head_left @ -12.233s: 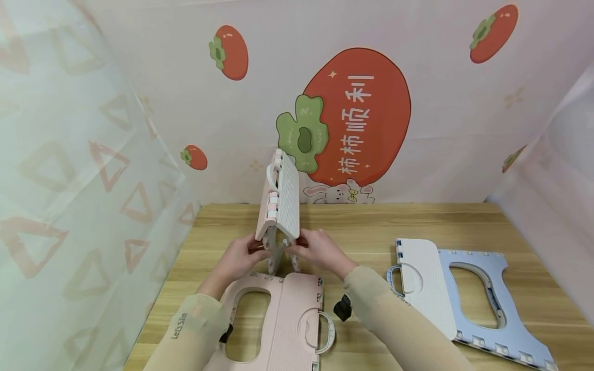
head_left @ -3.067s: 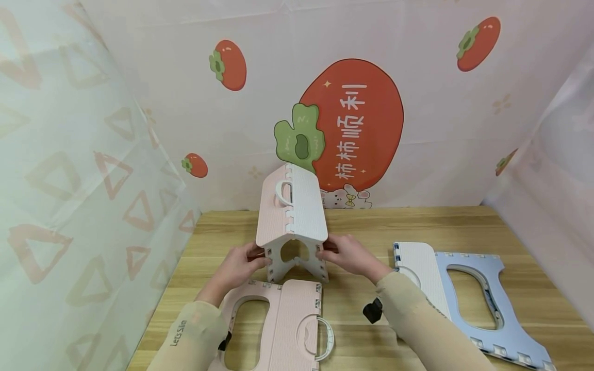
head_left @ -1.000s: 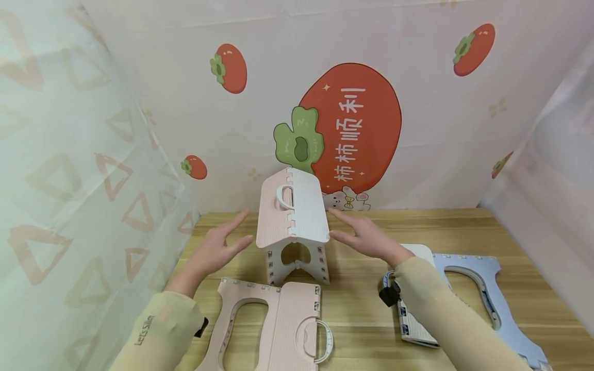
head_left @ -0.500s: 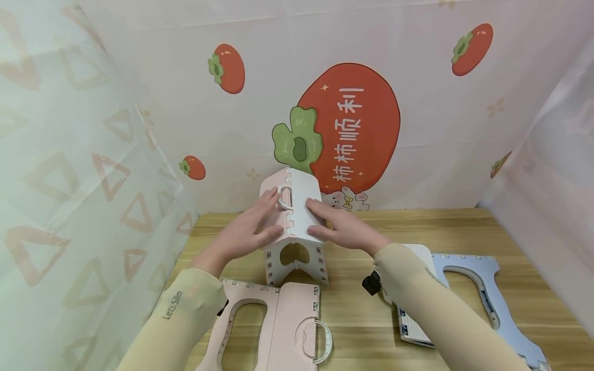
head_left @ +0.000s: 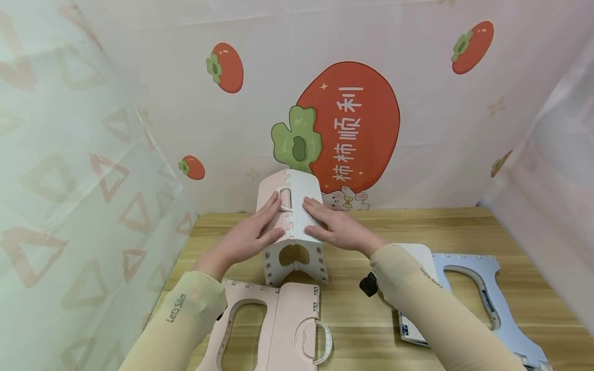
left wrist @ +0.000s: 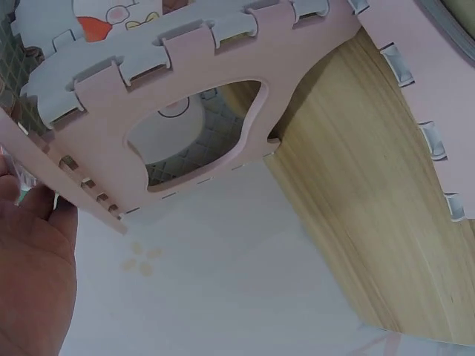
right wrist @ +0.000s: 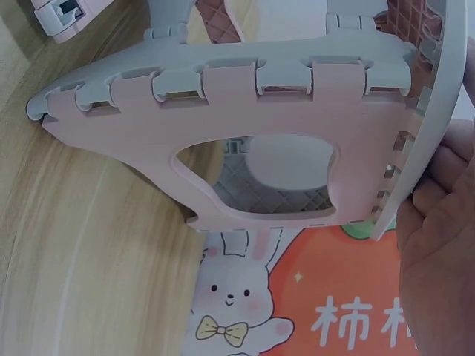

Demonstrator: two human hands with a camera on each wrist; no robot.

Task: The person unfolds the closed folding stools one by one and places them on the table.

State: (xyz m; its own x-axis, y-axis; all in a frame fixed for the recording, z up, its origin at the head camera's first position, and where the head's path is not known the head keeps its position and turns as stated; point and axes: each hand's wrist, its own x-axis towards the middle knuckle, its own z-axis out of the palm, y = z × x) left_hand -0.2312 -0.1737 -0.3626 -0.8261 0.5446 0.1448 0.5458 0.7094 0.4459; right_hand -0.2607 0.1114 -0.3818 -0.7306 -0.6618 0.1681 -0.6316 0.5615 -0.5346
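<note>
A pink-and-white folding stool (head_left: 303,183) stands half unfolded at the back of the table, its two top halves sloping like a roof. My left hand (head_left: 243,236) lies with straight fingers on the pink half, beside the carry handle (head_left: 285,200). On the white half rests my right hand (head_left: 341,226), fingers extended. Below the top, the legs (head_left: 274,268) are spread apart on the table. The left wrist view shows a pink leg panel (left wrist: 293,78) with a cut-out; the right wrist view shows another pink leg panel (right wrist: 360,159), with white hinge knuckles along its edge.
A pink folding stool (head_left: 294,304) lies flat in front of the standing one, handle to the right. To the right a blue-and-white folding stool (head_left: 515,332) lies flat, partly hidden by my right sleeve. Patterned cloth walls (head_left: 260,129) close off the back and sides.
The stool's top has spread from a steep, narrow ridge to a wider roof. Both hands have left the legs, moved apart, then come down onto the top, where they stay almost still.
</note>
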